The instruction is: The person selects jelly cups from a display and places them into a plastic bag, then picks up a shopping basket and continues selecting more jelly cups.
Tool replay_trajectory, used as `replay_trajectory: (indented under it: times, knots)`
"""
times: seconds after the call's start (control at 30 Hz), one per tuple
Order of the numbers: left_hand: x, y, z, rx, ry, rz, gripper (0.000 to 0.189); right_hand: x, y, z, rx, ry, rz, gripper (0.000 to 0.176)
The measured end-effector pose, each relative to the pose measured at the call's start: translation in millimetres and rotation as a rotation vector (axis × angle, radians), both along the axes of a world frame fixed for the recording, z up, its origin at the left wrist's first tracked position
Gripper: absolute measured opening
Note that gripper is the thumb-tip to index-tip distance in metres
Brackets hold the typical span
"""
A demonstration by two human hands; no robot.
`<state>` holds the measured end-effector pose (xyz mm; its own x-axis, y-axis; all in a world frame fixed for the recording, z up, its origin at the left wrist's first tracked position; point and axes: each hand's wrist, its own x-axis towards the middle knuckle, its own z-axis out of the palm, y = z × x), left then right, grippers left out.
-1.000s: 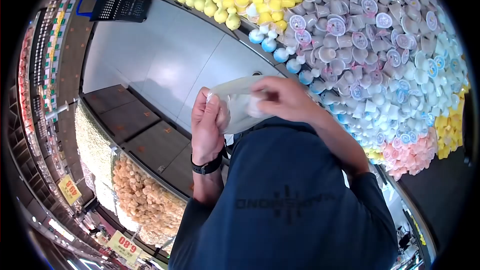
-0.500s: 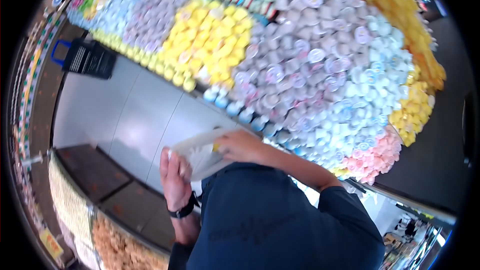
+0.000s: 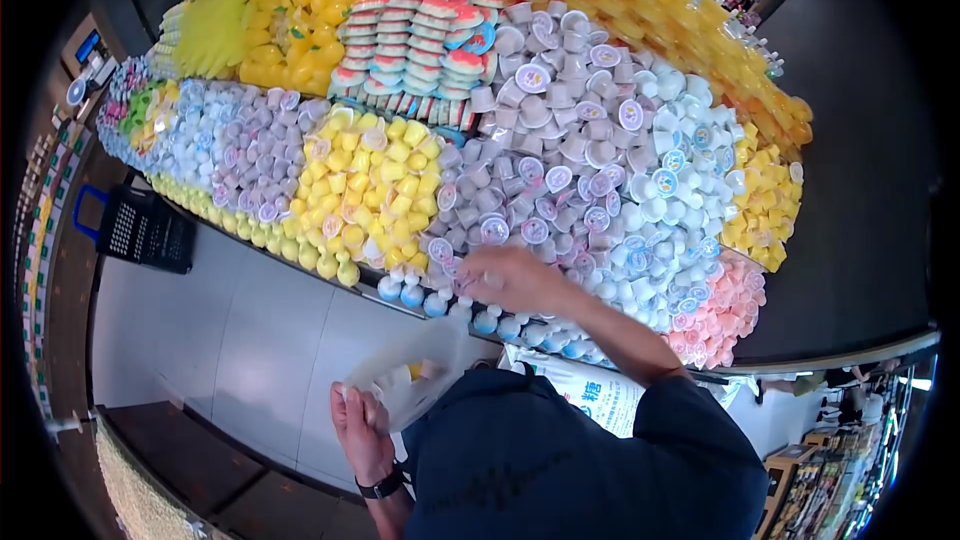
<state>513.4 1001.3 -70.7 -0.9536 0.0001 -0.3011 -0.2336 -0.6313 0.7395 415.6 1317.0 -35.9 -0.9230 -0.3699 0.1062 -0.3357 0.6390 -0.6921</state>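
A translucent plastic bag (image 3: 400, 375) hangs at lower centre, with a few small things inside, one of them yellow. My left hand (image 3: 361, 430), with a black band on the wrist, is closed on the bag's left edge. Above the bag, my right hand (image 3: 505, 278) reaches over the front edge of the purple cups (image 3: 590, 155). Its fingers are curled, and whatever they hold, if anything, is too small to make out. Yellow cups (image 3: 370, 185) lie to the left of this hand.
Light blue cups (image 3: 665, 180) and pink cups (image 3: 725, 310) fill the display's right side. Striped packs (image 3: 415, 45) and yellow packs (image 3: 305, 25) lie behind. A black basket with a blue handle (image 3: 150, 230) stands on the floor at left. A white printed sack (image 3: 595, 395) is below the counter.
My right hand has left the bag and moved up to the purple cups. The bag and my left hand sit lower in view. The view has shifted, showing more of the display.
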Motion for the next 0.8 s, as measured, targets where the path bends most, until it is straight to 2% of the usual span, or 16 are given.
replay_trajectory:
  times: [0.13,0.2,0.27,0.33,0.37,0.43,0.47,0.53,0.67,0.8]
  knots:
    - [1.2,2.2,1.1,-0.032,-0.02,-0.014,0.018,-72.1,90.7,60.2,-0.007,0.376,-0.471,0.016]
    - [1.3,1.6,-0.3,-0.068,-0.028,-0.014,0.018,-119.2,138.9,81.5,0.037,0.619,-0.702,0.017]
    - [0.3,0.1,-6.2,-0.093,-0.049,-0.007,0.018,-166.6,188.6,97.8,0.175,0.736,-0.796,0.025]
    - [0.0,-2.1,-7.9,-0.087,-0.033,-0.029,0.018,-202.1,209.7,111.2,0.283,0.695,-0.92,0.038]
    - [0.7,-4.6,-10.2,-0.078,-0.031,-0.043,0.018,-217.6,217.2,114.5,0.271,0.703,-0.939,0.038]
    - [1.5,-9.0,-16.8,-0.094,-0.039,-0.014,0.016,-241.4,226.0,111.1,0.525,0.664,-1.005,0.045]
    - [2.5,-10.5,-14.7,-0.096,-0.034,-0.017,0.016,-249.5,226.0,110.6,0.511,0.664,-1.022,0.045]
    - [1.7,-13.9,-12.6,-0.095,-0.03,-0.017,0.016,-263.5,226.0,110.7,0.623,0.503,-1.112,0.043]
    - [5.2,-12.0,-15.4,-0.12,-0.044,0.02,0.018,-274.8,226.6,108.6,0.599,0.436,-1.157,0.041]
    - [4.4,-4.1,-4.0,-0.118,-0.063,0.03,0.018,-255.7,244.3,117.6,0.419,0.557,-1.266,0.042]
